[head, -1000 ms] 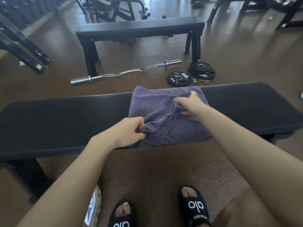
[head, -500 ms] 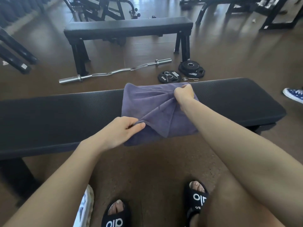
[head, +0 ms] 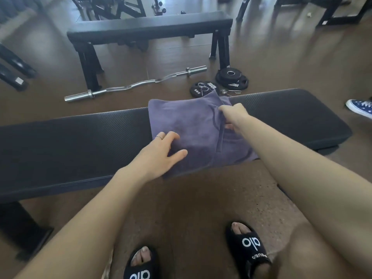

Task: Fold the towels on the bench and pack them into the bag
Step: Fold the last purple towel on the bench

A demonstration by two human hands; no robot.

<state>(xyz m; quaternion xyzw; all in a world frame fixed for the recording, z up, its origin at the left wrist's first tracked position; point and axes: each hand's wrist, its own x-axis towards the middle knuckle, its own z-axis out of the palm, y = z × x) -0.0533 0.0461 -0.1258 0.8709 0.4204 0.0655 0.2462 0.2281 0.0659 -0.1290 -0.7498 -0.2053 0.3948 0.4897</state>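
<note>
A purple towel lies partly folded across the middle of the black padded bench, its near edge hanging over the front. My left hand rests flat on the towel's near left part, fingers spread. My right hand pinches a fold of the towel near its far right edge. No bag is in view.
On the floor behind the bench lie a chrome curl bar and black weight plates. A second black bench stands farther back. A blue sneaker shows at the right edge. My feet in black slides are below.
My left hand let go of the near corner it was pinching and now lies flat on the towel. My right hand carried its fold toward the far right edge, flattening the cloth.
</note>
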